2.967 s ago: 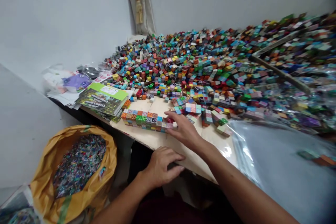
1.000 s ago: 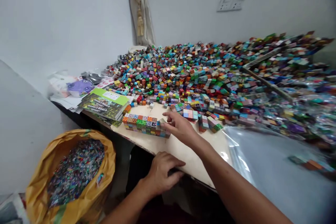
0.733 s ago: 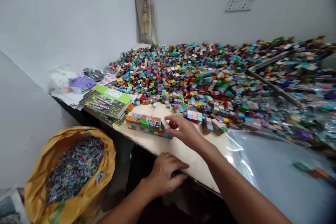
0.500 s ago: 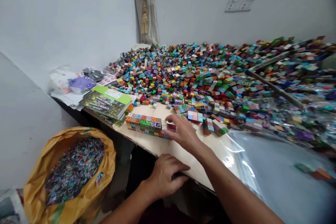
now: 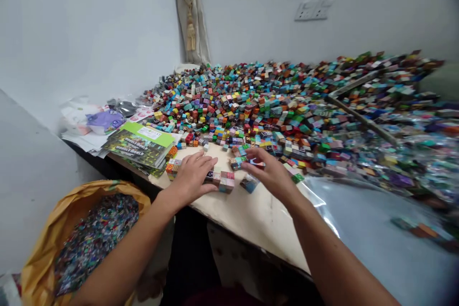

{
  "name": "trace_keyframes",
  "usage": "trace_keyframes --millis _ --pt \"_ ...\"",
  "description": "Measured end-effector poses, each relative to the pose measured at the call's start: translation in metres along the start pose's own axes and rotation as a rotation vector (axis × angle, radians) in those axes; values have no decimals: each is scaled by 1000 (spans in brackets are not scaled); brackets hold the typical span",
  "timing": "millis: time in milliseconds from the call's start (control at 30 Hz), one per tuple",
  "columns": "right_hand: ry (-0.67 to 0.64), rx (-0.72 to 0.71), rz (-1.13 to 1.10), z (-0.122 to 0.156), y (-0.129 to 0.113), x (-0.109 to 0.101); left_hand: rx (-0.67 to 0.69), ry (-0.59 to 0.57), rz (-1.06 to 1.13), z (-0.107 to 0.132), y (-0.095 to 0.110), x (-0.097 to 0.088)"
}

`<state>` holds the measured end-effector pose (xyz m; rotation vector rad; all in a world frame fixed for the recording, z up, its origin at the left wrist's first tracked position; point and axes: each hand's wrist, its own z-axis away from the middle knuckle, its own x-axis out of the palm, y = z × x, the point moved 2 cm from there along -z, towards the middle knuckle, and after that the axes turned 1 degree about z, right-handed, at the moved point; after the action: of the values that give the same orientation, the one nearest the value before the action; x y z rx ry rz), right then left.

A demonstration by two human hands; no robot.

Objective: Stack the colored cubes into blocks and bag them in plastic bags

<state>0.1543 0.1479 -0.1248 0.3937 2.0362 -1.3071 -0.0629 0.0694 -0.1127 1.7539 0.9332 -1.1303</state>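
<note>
A row of small printed cubes [image 5: 226,181] lies along the front of the pale tabletop, patterned in orange, green, grey and pink. My left hand [image 5: 191,177] lies across this row, fingers over its far side and thumb along the near side, hiding its middle. To the right, my right hand [image 5: 270,172] is open, with thumb and fingers apart around a small block of cubes [image 5: 257,162]; whether it touches the block I cannot tell. A teal and orange cube block [image 5: 236,162] sits left of its fingertips, and a bluish block [image 5: 249,183] lies below its thumb.
A large heap of cubes [image 5: 244,100] covers the back of the table, with a metal angle frame [image 5: 362,117] on it. Booklets [image 5: 138,146] are stacked at left. A clear plastic sheet [image 5: 351,215] lies at right. A yellow sack [image 5: 39,253] stands below.
My left hand has risen from the table edge onto the cube row. My right hand has left the row's right end and moved right to another block. The view has shifted slightly.
</note>
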Motion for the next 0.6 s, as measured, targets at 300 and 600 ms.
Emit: trace_keyframes --millis 300,600 --pt "-174 -150 461 -15 19 20 25 -69 63 -9 -8 11" --pt "-313 -177 662 -38 17 41 30 -83 89 -12 -9 10"
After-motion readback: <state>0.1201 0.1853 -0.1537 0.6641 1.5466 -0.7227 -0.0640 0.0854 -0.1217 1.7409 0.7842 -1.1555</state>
